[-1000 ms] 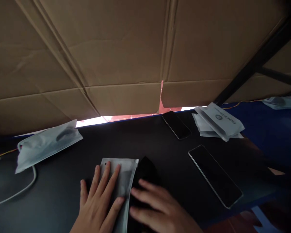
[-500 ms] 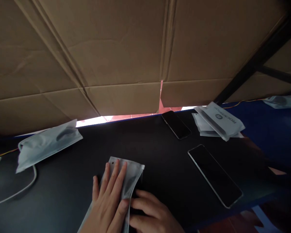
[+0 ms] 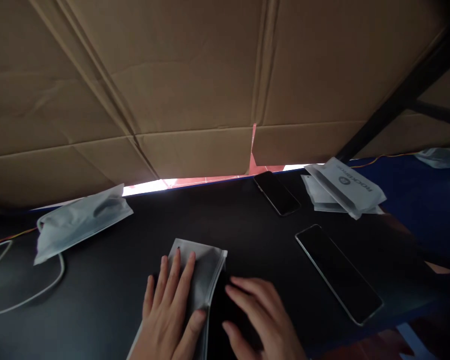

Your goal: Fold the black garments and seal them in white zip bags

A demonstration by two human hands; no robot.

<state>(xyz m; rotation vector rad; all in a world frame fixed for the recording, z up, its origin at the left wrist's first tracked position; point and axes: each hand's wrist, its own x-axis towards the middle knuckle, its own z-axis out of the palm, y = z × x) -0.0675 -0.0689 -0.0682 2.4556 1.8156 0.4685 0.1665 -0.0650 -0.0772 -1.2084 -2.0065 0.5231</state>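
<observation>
A frosted translucent zip bag (image 3: 206, 265) lies on the black tabletop (image 3: 165, 215) at the bottom centre. Across it rests my left hand (image 3: 170, 305), flat with the fingers spread; the thumb is near the bag's right edge. The hand and the frame's lower edge hide part of the bag. Just right of that edge is my right hand (image 3: 262, 315), its fingers curved and apart, with nothing between them and a small gap to the bag.
Two phones (image 3: 277, 194) (image 3: 339, 274) lie to the right. Behind them are stacked white pouches (image 3: 354, 185). At left sits a filled frosted bag (image 3: 82, 222) with a white cable (image 3: 26, 301). Cardboard (image 3: 195, 75) stands behind the table, beside a dark metal bar (image 3: 393, 107).
My right hand has moved right, off the bag's edge, and its fingers have opened. The bag now lies flatter under my left hand. The whole view has shifted slightly.
</observation>
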